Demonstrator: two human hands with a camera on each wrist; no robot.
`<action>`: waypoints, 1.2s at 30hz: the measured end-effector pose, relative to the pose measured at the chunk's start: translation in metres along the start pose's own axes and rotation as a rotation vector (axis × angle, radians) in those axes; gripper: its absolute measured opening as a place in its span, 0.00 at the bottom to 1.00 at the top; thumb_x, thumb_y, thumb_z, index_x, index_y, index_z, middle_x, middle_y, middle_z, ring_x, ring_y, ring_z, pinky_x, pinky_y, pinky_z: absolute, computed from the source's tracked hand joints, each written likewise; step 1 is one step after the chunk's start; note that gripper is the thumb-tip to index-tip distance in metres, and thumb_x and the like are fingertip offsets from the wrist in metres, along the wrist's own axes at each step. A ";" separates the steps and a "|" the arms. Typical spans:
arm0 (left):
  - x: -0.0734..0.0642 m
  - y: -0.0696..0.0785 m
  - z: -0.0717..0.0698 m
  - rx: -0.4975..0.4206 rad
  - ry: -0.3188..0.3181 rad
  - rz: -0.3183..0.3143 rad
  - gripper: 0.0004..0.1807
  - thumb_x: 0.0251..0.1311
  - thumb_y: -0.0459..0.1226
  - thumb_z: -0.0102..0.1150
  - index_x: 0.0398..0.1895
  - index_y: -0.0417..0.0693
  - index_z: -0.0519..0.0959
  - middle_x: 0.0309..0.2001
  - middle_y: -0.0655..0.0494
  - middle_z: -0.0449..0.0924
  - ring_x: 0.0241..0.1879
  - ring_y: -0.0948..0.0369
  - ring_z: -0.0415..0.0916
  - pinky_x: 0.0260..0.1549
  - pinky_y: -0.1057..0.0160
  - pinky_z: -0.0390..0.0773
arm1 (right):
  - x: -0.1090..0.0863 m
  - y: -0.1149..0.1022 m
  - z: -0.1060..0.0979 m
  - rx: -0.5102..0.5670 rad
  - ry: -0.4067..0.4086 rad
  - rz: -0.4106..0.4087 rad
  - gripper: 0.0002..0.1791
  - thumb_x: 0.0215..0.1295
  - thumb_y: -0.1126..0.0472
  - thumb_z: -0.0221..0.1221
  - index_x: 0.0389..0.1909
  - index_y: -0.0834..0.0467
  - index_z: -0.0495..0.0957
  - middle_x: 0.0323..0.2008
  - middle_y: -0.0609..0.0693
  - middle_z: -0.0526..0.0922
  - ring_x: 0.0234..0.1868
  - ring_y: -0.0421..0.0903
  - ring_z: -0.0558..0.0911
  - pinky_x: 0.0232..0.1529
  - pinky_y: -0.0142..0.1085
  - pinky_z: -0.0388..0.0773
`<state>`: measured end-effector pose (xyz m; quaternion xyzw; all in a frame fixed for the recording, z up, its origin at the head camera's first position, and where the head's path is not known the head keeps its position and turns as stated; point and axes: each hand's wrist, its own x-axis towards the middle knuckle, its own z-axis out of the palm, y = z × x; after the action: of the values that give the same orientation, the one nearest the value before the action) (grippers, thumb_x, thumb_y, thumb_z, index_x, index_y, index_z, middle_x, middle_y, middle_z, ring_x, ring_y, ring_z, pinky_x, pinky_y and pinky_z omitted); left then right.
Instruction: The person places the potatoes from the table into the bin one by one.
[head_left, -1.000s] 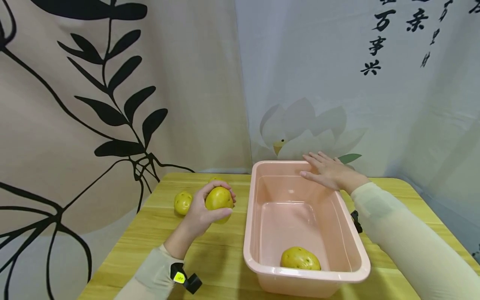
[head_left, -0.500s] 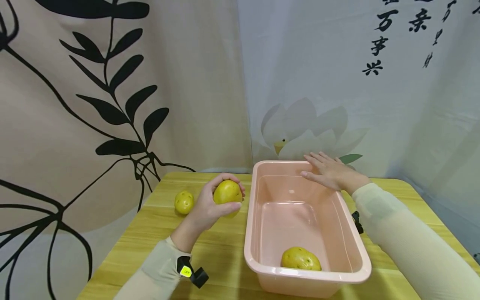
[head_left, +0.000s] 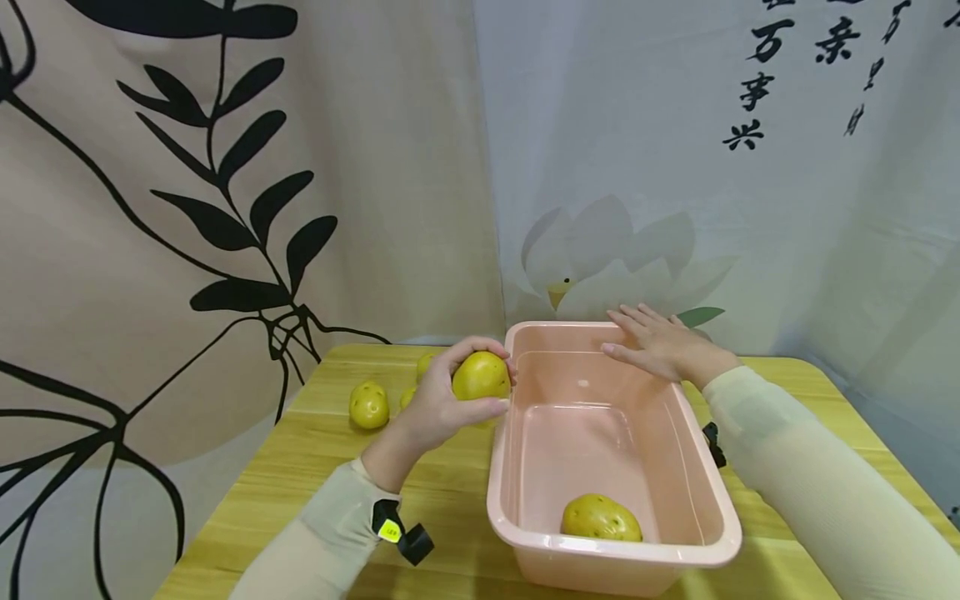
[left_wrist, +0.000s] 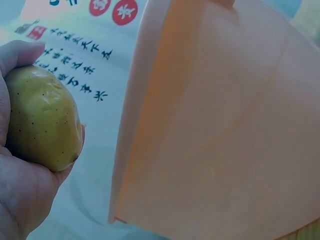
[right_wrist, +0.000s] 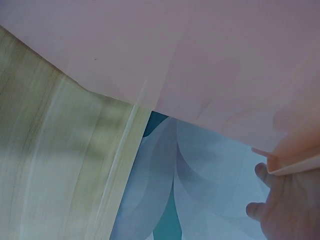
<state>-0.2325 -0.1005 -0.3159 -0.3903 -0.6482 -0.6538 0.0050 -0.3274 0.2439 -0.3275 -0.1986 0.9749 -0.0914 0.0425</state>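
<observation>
A leaf-printed curtain (head_left: pixel 405 167) hangs behind the wooden table (head_left: pixel 300 458)

Up top, the head camera looks forward and down, counter (head_left: pixel 450 504) across the lower frame, backdrop (head_left: pixel 420 192) behind; at the left wrist we're far nearer, the view tilted, left hand (left_wrist: pixel 25 192) at the left edge, pink tub (left_wrist: pixel 225 115) filling the right; over to the right wrist, close in again, tub across the top, right hand (right_wrist: pixel 292 205) lower right; head and left wrist share the backdrop's black characters (head_left: pixel 757 90); all three catch the tub.
</observation>
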 end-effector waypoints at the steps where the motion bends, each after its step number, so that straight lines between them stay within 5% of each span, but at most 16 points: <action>1: 0.001 0.000 0.001 0.002 -0.005 -0.004 0.25 0.49 0.25 0.65 0.52 0.36 0.70 0.45 0.37 0.75 0.43 0.51 0.75 0.38 0.58 0.81 | 0.000 0.000 0.000 0.001 0.000 -0.001 0.47 0.66 0.26 0.34 0.77 0.52 0.45 0.76 0.58 0.43 0.74 0.62 0.40 0.65 0.68 0.36; 14: 0.017 -0.003 0.018 0.028 -0.093 -0.007 0.24 0.49 0.27 0.65 0.51 0.40 0.72 0.44 0.41 0.77 0.42 0.51 0.75 0.38 0.58 0.80 | 0.002 0.002 0.002 0.007 0.007 0.007 0.48 0.65 0.25 0.34 0.77 0.51 0.45 0.76 0.58 0.43 0.74 0.62 0.40 0.64 0.68 0.35; 25: 0.030 -0.007 0.024 0.023 -0.242 -0.103 0.24 0.51 0.30 0.66 0.53 0.39 0.71 0.45 0.36 0.76 0.41 0.53 0.76 0.37 0.54 0.82 | 0.004 0.003 0.003 -0.005 0.013 0.027 0.49 0.64 0.24 0.33 0.77 0.51 0.44 0.75 0.59 0.43 0.74 0.63 0.40 0.65 0.68 0.36; 36: 0.045 -0.015 0.027 -0.081 -0.348 -0.197 0.23 0.52 0.29 0.63 0.53 0.40 0.72 0.43 0.44 0.77 0.41 0.53 0.77 0.38 0.56 0.81 | 0.003 0.003 0.002 -0.007 0.005 0.024 0.48 0.64 0.24 0.34 0.77 0.51 0.45 0.76 0.58 0.44 0.74 0.62 0.40 0.65 0.68 0.36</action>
<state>-0.2575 -0.0526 -0.3093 -0.4323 -0.6473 -0.5993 -0.1869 -0.3310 0.2450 -0.3301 -0.1867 0.9776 -0.0878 0.0405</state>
